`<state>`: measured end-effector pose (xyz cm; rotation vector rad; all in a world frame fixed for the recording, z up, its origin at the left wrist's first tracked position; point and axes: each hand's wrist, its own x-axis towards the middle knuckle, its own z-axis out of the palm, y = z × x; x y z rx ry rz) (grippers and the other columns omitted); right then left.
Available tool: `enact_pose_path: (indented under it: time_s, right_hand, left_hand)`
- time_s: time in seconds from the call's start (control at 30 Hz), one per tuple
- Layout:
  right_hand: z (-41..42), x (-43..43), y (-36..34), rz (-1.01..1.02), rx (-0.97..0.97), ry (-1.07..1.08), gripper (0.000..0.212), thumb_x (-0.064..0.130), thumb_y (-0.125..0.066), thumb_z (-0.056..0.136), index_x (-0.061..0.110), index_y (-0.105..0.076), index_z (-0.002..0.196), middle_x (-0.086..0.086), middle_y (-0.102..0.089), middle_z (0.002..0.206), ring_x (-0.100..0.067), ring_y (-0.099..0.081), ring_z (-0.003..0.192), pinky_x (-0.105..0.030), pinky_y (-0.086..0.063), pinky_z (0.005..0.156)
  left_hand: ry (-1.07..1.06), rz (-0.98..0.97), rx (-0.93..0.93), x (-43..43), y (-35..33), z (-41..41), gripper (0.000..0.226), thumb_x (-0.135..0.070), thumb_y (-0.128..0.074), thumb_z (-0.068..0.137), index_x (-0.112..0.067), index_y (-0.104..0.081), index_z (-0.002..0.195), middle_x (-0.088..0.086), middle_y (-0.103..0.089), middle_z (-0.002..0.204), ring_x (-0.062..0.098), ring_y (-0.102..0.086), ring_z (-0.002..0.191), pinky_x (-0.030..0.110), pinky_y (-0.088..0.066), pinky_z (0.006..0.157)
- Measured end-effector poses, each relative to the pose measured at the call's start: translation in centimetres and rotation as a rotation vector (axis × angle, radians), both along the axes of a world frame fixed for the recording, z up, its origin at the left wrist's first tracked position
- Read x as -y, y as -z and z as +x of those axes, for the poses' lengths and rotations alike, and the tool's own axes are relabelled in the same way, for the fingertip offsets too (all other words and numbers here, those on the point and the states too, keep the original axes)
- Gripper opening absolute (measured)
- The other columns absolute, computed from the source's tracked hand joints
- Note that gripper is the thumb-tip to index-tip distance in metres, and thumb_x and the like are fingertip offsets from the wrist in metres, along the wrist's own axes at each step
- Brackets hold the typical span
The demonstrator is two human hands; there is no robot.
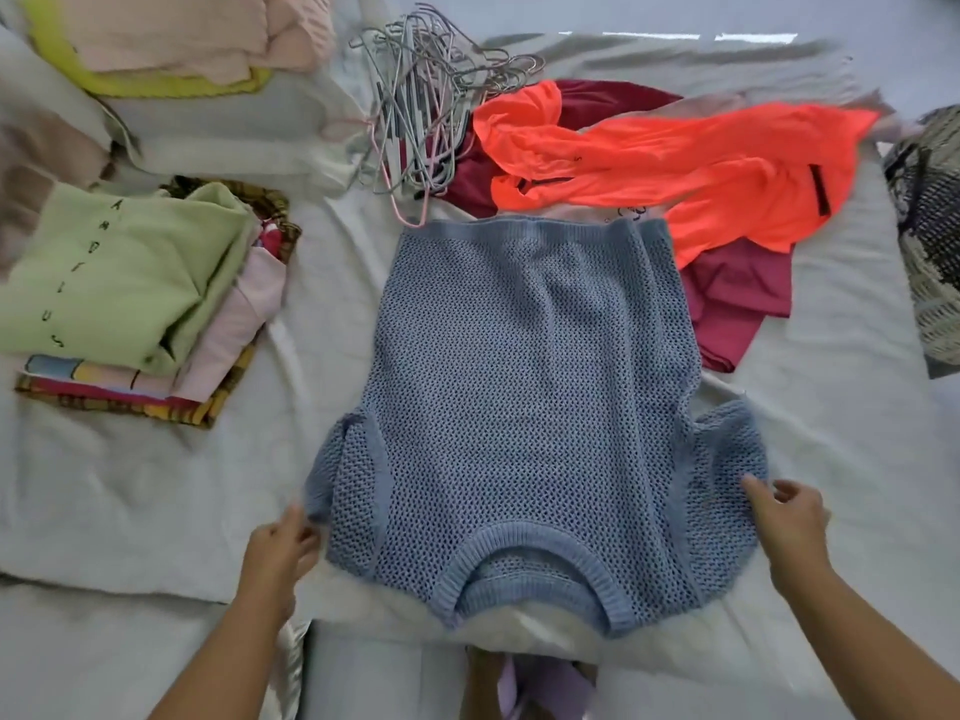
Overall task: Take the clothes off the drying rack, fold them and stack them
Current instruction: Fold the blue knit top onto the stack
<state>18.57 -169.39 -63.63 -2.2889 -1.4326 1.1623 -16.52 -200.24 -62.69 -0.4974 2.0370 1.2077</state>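
The right hand rests loose on the blue top, the left hand is too blurry to tell, with hangers and an orange shirt just past it on the bed.

2 forearms, bare from wrist to frame edge; left hand and right hand bare as well. Strip of pale lilac fabric low centre, possibly worn garment; unclear.

I saw the blue knit sweater lying flat on the white sheet, neckline nearest me. My left hand was at its left sleeve edge, its grip too blurred to read. My right hand rested on the right sleeve. A folded stack sat further left.
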Motion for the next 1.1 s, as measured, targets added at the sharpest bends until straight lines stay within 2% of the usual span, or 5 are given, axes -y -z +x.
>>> enact_pose_path:
  time_s: [0.1,0.23,0.63,0.9,1.1]
  right_hand:
    - [-0.6,-1.6,0.7,-0.149,-0.151,0.208,0.045,0.039,-0.07,0.08,-0.002,-0.057,0.093,-0.021,-0.057,0.115,-0.037,-0.055,0.1,-0.046,-0.047,0.087]
    - [-1.0,-2.5,-1.7,-0.482,-0.434,0.226,0.033,0.03,-0.063,0.085,0.002,-0.061,0.101,-0.01,-0.07,0.072,-0.026,-0.061,0.073,-0.027,-0.054,0.056]
    - [5.2,-1.0,-3.0,-0.16,-0.685,0.498,0.02,0.002,-0.049,0.09,0.016,-0.06,0.081,-0.002,-0.066,0.078,-0.006,-0.065,0.05,-0.02,-0.05,0.04]
    - [0.8,2.1,-5.0,-0.019,-0.837,0.213,0.027,-0.004,-0.047,0.091,0.018,-0.062,0.091,0.015,-0.072,0.077,0.0,-0.067,0.068,-0.016,-0.055,0.058]
    - [-4.7,7.3,-4.7,0.164,-0.338,-0.736,0.021,0.012,-0.065,0.074,0.03,-0.06,0.085,0.018,-0.065,0.077,0.003,-0.057,0.071,-0.009,-0.041,0.063]
  left_hand:
    - [-0.287,0.155,0.321,-1.6,0.1,-1.0,0.052,-0.046,-0.038,0.096,-0.001,-0.049,0.12,0.014,-0.057,0.103,0.022,-0.056,0.103,0.03,-0.044,0.093]
    - [-0.195,0.111,0.479,-3.5,0.2,-2.1,0.036,-0.053,-0.053,0.085,-0.018,-0.053,0.079,0.001,-0.058,0.055,0.011,-0.046,0.053,0.016,-0.033,0.047]
    - [-0.128,0.081,-0.215,-0.5,-2.2,-3.4,0.003,-0.004,-0.051,0.092,-0.006,-0.05,0.091,0.015,-0.053,0.095,0.019,-0.051,0.072,0.024,-0.051,0.052]
    - [1.027,0.231,-0.65,-6.5,-5.9,6.2,0.014,-0.031,-0.056,0.073,-0.028,-0.051,0.086,-0.023,-0.057,0.089,-0.008,-0.051,0.076,0.011,-0.04,0.07]
    - [1.452,-0.09,-0.516,-7.7,-0.4,12.0,0.028,-0.024,-0.05,0.092,-0.018,-0.051,0.119,-0.002,-0.055,0.124,0.016,-0.051,0.11,0.029,-0.039,0.092]
